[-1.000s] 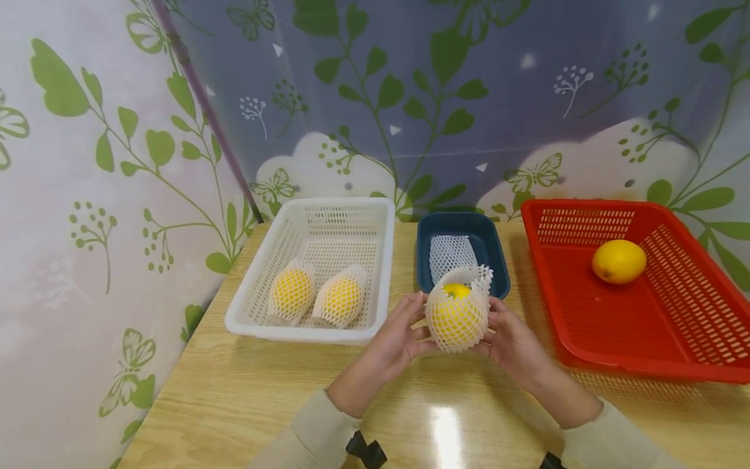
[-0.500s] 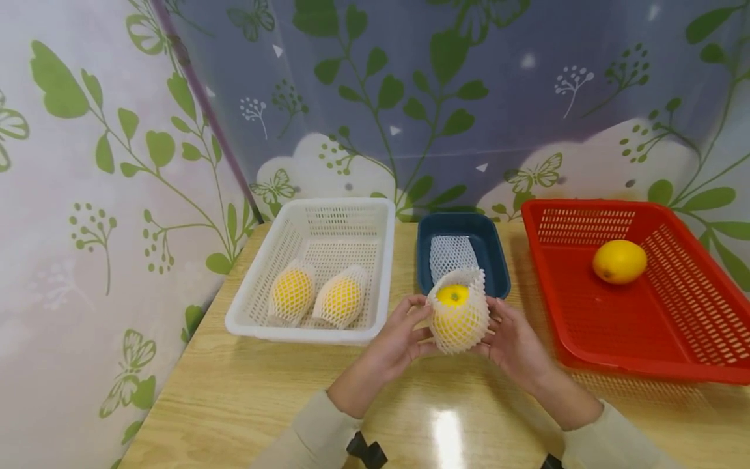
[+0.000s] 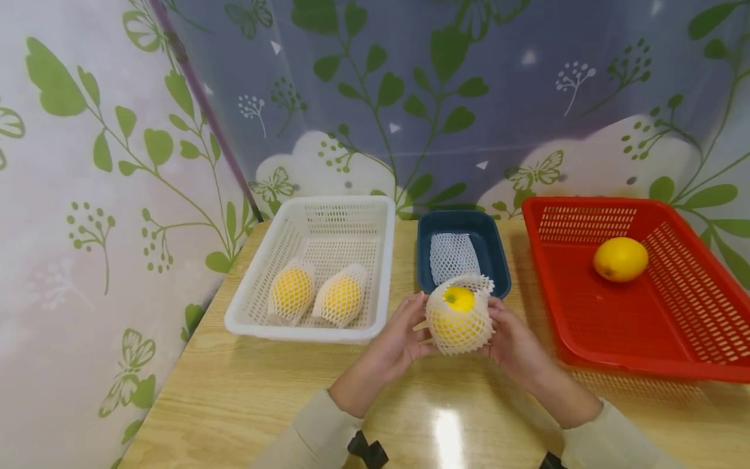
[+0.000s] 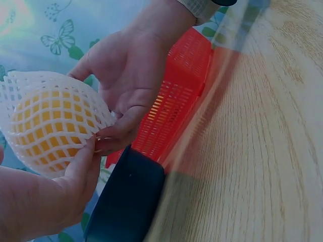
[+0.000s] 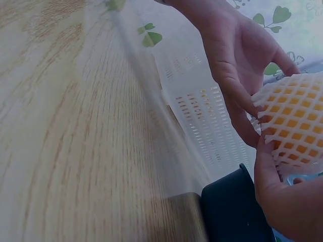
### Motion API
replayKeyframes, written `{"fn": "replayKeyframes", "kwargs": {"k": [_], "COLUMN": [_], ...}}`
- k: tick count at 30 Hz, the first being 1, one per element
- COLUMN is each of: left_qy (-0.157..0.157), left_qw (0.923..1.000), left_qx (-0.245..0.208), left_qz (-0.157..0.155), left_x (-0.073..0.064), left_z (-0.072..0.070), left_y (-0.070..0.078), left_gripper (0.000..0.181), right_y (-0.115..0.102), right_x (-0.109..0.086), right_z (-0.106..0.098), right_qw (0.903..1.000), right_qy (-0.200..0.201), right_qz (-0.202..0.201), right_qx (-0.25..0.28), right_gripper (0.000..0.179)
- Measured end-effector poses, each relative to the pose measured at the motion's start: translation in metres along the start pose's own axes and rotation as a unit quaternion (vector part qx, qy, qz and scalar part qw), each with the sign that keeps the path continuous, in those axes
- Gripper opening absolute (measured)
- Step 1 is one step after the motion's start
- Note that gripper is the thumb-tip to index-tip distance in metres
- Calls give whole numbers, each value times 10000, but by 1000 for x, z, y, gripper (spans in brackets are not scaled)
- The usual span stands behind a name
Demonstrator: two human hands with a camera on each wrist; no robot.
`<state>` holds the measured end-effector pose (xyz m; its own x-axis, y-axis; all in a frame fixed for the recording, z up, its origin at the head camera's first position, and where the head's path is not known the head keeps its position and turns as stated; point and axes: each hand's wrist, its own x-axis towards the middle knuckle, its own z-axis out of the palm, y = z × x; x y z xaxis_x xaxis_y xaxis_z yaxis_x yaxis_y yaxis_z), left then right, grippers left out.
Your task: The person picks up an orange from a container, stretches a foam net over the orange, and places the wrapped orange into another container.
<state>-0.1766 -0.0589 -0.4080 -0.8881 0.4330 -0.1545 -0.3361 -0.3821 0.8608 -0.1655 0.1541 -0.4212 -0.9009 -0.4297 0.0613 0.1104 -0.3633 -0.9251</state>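
Note:
Between both hands, above the table, is a yellow lemon (image 3: pixel 459 299) in a white foam net sleeve (image 3: pixel 457 333). The sleeve's mouth gapes at the top, baring the lemon's stem end. My left hand (image 3: pixel 400 337) grips the sleeve from the left, its thumb up along the side. On the opposite side my right hand (image 3: pixel 515 339) holds it likewise. Both wrist views show the fingertips meeting under the netted lemon (image 4: pixel 50 126), at the sleeve's lower edge. Just beyond the hands, a dark blue tray (image 3: pixel 495 251) contains flat white foam nets (image 3: pixel 452 256).
A white basket (image 3: pixel 383 260) at left carries two netted lemons (image 3: pixel 293 292). The red basket (image 3: pixel 592 326) at right has one bare lemon (image 3: pixel 621 259) in it. All stand on a wooden table (image 3: pixel 281 391), against a leaf-patterned curtain (image 3: pixel 433 150).
The netted lemon tilts a little within the hands, its stem end turning toward me and then slightly left. Both hands keep hold of it almost in place.

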Motion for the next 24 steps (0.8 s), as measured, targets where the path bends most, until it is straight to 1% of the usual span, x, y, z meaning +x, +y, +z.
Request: {"fn": "replayKeyframes", "kwargs": {"k": [5,10,13,16,20,24], "left_qy": [-44,39,66,40,90,96], "left_qw": [9999,10000,10000,10000,9999,9997], "left_qx": [101,61,59,67,91,102], "left_qz": [-18,-11,-23,-58,-115,-189], "left_x": [1,3,1,1,2,2], "left_z": [-1,0,0,-1,-2,-1], "left_y": [-2,-3,-3,-3,-5,-5], "left_gripper": [31,27,27,23,21,21], "right_y": [1,3,3,3,4,5], "right_x": [1,1,0,1,1,1], "right_z": [-1,-3,-2,-2,-3,-3], "right_qw": [10000,9997,9995,9994,9994,9994], "right_qy": [-26,-190,-102,-26,-110,-130], "right_qz": [70,38,198,263,116,99], "right_qx": [33,172,219,219,299,316], "right_gripper": [31,34,34,36,38,40]}}
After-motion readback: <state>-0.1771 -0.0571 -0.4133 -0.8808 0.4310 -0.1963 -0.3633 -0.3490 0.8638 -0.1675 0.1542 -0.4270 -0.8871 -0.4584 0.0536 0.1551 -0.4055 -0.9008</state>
